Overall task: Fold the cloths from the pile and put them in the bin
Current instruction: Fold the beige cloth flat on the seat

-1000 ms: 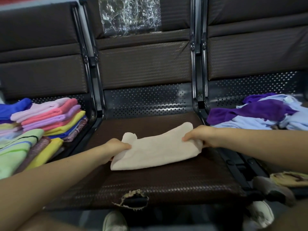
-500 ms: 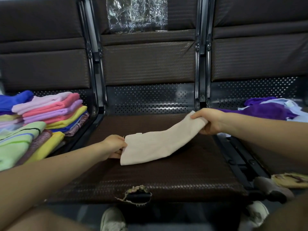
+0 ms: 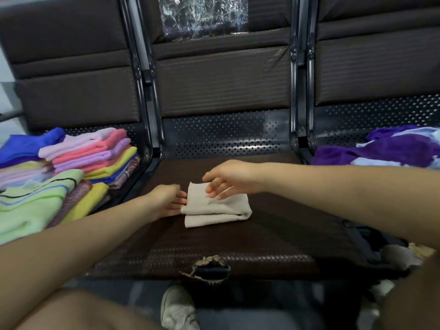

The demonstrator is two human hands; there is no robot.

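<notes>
Beige cloth [image 3: 215, 207] folded into a small stack, lying mid-seat on the brown middle seat [image 3: 273, 236]. Left hand [image 3: 166, 198] fingers straight, tips touching the cloth's left edge, grasping nothing. Right hand [image 3: 228, 178] relaxed and released, fingertips on or just above cloth top, can't tell which. Folded coloured cloths [image 3: 90, 153] stacked on left seat; unfolded purple pile [image 3: 390, 151] on right seat.

Dim, soft light; wide-angle edge warp
</notes>
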